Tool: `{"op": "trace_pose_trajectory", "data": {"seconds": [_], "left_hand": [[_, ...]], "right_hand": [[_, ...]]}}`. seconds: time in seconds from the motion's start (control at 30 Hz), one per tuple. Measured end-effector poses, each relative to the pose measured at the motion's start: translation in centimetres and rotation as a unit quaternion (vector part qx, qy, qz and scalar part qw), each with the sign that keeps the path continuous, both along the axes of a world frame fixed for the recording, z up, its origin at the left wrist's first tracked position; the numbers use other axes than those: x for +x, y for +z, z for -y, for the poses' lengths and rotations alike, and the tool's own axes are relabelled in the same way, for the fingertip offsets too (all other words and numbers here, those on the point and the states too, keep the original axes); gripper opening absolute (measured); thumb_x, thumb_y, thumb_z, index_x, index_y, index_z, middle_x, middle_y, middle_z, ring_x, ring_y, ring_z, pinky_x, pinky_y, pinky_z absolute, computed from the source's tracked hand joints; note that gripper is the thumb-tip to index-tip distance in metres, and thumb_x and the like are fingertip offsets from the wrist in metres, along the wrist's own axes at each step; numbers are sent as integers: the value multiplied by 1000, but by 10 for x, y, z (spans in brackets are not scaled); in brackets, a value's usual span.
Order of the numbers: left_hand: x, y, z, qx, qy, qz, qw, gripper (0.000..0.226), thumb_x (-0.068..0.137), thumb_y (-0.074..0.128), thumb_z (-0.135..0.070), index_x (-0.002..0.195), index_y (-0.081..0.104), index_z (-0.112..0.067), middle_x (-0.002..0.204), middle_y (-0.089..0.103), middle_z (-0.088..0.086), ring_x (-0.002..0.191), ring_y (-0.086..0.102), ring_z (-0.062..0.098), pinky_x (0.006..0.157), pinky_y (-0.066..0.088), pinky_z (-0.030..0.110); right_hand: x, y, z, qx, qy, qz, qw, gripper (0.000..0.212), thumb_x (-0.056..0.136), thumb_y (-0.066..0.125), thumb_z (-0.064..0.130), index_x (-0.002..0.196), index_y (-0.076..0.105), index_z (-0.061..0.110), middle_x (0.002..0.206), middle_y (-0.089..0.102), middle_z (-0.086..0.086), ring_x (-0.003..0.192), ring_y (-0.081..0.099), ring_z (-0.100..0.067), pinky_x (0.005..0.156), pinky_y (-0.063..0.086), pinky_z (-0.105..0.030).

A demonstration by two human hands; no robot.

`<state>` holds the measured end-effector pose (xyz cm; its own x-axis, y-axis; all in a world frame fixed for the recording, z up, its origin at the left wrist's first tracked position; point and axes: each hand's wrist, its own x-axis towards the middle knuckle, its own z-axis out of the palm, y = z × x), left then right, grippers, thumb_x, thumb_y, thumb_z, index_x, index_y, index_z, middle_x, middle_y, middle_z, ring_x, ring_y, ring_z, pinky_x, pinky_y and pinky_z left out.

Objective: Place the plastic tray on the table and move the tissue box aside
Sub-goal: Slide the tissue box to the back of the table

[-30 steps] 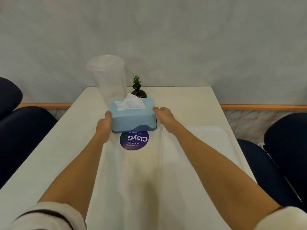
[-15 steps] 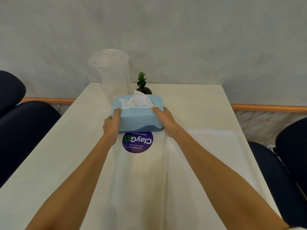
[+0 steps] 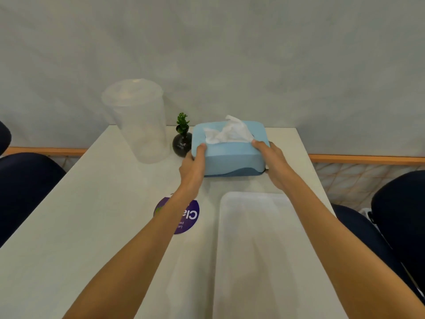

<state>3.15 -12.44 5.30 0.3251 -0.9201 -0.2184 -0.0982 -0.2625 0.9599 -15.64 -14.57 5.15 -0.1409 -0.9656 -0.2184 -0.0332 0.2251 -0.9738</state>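
Note:
A light blue tissue box [image 3: 231, 157] with a white tissue sticking out of its top sits at the far end of the cream table [image 3: 92, 215], near the wall. My left hand [image 3: 193, 168] grips its left end and my right hand [image 3: 273, 162] grips its right end. A translucent plastic tray [image 3: 257, 238] lies flat on the table's right half, in front of the box and partly under my right forearm.
A tall clear lidded cup [image 3: 140, 120] stands at the far left. A small plant in a dark round vase [image 3: 182, 141] is just left of the box. A purple round sticker [image 3: 188, 216] lies mid-table. Dark chairs [image 3: 25, 180] flank both sides.
Both hands have carried the tissue box away from me and to the right, off the purple sticker, to the far end beside the vase. The tray's far edge is now uncovered.

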Motion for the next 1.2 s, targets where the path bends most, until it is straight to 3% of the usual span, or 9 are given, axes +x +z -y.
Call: {"op": "trace_pose_trajectory", "data": {"seconds": [0.23, 0.43, 0.67, 0.83, 1.2], "left_hand": [[-43, -8, 45, 32, -64, 2, 997, 54, 92, 44, -53, 129, 46, -14, 112, 49, 6, 99, 47, 21, 82, 37, 32], [-66, -12, 89, 38, -99, 10, 994, 55, 91, 44, -55, 127, 48, -14, 115, 52, 6, 98, 49, 22, 79, 37, 31], [-85, -23, 130, 64, -121, 17, 990, 56, 93, 40, -56, 128, 44, -12, 111, 49, 5, 97, 48, 21, 78, 36, 31], [-93, -33, 148, 68, -123, 20, 990, 56, 92, 40, -56, 126, 45, -12, 113, 50, 6, 95, 47, 21, 77, 36, 31], [-102, -29, 171, 59, -132, 45, 988, 60, 92, 40, -58, 126, 47, -9, 115, 51, 7, 97, 48, 22, 78, 37, 31]], "right_hand": [[-46, -13, 32, 42, -31, 8, 999, 45, 89, 54, 42, 127, 45, 20, 98, 58, 3, 85, 55, -14, 87, 47, -39], [-69, -21, 69, 50, -53, 18, 997, 33, 90, 53, 39, 117, 46, 22, 94, 57, 2, 81, 53, -13, 79, 45, -36], [-88, -35, 113, 76, -66, 1, 995, 38, 88, 54, 43, 117, 47, 20, 95, 58, -1, 84, 54, -18, 94, 48, -45], [-98, -42, 131, 74, -74, -4, 994, 38, 87, 54, 44, 116, 47, 20, 96, 59, -2, 80, 55, -17, 81, 47, -40], [-104, -37, 152, 72, -81, -17, 994, 51, 87, 54, 46, 128, 44, 17, 102, 57, -5, 92, 55, -25, 83, 48, -41]]}}
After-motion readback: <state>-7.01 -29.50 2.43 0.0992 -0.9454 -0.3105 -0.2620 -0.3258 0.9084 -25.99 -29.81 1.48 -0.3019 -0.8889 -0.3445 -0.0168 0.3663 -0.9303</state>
